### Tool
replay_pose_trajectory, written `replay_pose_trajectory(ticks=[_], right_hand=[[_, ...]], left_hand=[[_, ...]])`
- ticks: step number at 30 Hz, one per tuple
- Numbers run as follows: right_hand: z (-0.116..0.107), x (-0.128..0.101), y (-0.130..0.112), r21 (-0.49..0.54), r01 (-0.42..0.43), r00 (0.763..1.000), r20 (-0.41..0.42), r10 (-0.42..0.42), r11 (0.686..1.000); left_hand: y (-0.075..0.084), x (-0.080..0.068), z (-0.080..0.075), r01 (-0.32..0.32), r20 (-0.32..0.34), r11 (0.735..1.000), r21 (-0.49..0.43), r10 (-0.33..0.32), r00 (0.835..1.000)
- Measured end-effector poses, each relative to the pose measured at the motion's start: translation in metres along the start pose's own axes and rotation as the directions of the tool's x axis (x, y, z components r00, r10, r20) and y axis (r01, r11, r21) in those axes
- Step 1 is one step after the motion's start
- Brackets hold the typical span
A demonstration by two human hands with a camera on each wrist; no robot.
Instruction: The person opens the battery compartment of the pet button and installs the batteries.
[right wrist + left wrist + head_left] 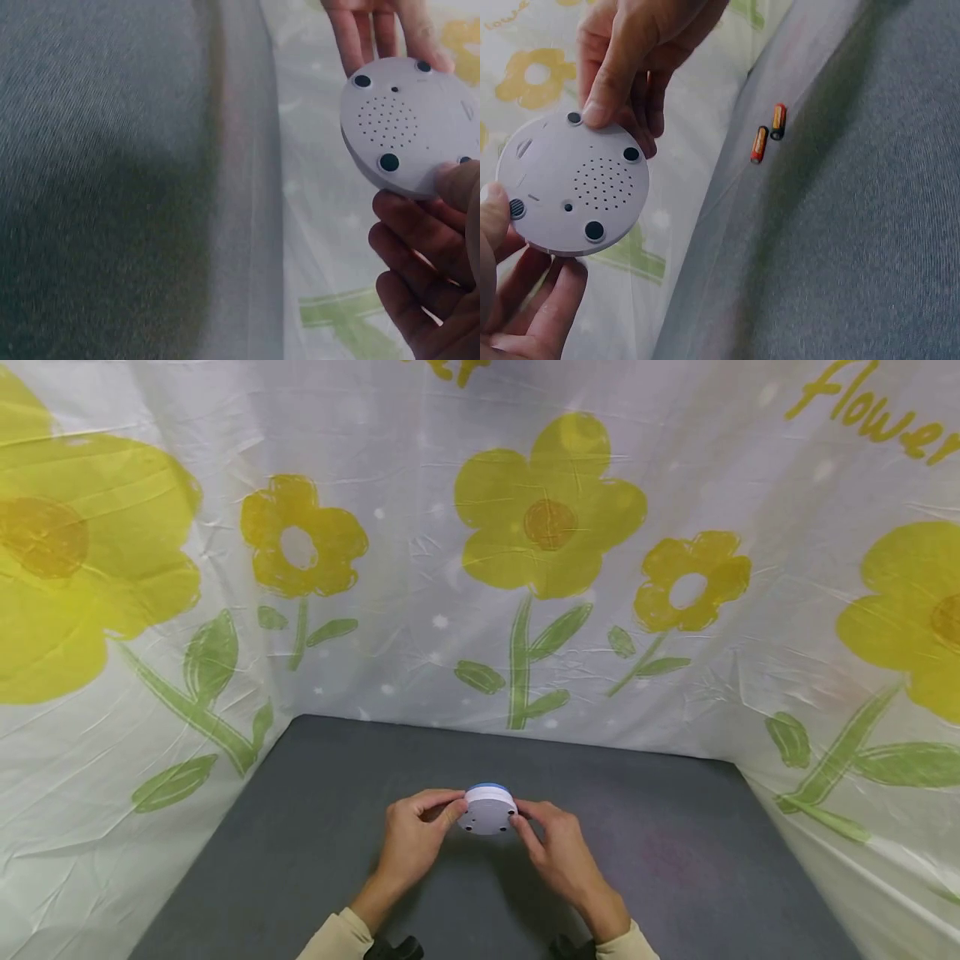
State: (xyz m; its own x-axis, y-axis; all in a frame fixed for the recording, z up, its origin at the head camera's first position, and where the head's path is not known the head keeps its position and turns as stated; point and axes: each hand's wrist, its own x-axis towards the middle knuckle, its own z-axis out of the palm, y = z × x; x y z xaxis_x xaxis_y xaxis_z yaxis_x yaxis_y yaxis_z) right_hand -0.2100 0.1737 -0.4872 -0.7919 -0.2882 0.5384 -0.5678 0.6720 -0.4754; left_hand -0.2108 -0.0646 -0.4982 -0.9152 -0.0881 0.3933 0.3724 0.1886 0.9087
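Note:
A round white device (486,816) with a blue edge at its far side is held above the table between both hands. Its underside shows several dark round feet, a grid of small speaker holes and a little dark hole in the left wrist view. My left hand (411,837) pinches one side of the rim between thumb and fingers. On the opposite side, my right hand (561,852) grips the rim, its thumb on the underside (405,124). The top face is turned away and hidden.
Two small red-and-black batteries (760,145) lie side by side on the dark grey table (637,877), visible in the left wrist view. A white curtain (405,635) printed with yellow flowers surrounds the table's back and sides.

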Motion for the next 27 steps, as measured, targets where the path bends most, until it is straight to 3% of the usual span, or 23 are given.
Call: replay_pose_trajectory(ticks=[6,13,17,20,23,27], right_hand=[[0.0016,0.0029,-0.0071,0.03,-0.113,0.993,0.021,0.112,0.993],[0.0021,0.0053,-0.0111,0.037,-0.199,0.98,0.019,0.199,0.979],[0.0023,0.0056,-0.0108,0.015,-0.22,0.974,0.055,0.219,0.975],[0.0035,0.005,-0.0096,-0.014,-0.207,0.973,0.099,0.207,0.978],[0.0052,0.0039,-0.0079,-0.048,-0.192,0.97,0.14,0.197,0.98],[0.0073,0.0016,-0.0073,-0.081,-0.194,0.964,0.172,0.205,0.978]], left_hand=[[0.0023,0.0001,0.0021,0.026,-0.035,0.999,0.039,-0.025,0.999],[0.0034,0.0003,0.0023,0.064,0.073,0.997,0.049,-0.067,0.995],[0.0033,-0.0004,0.0021,0.11,0.094,0.992,0.059,-0.115,0.989],[0.0024,-0.0028,0.0021,0.196,0.114,0.98,0.038,-0.199,0.973],[-0.0001,-0.0055,0.0024,0.294,0.152,0.956,-0.022,-0.287,0.946],[-0.0045,-0.0085,0.003,0.366,0.189,0.928,-0.075,-0.347,0.918]])
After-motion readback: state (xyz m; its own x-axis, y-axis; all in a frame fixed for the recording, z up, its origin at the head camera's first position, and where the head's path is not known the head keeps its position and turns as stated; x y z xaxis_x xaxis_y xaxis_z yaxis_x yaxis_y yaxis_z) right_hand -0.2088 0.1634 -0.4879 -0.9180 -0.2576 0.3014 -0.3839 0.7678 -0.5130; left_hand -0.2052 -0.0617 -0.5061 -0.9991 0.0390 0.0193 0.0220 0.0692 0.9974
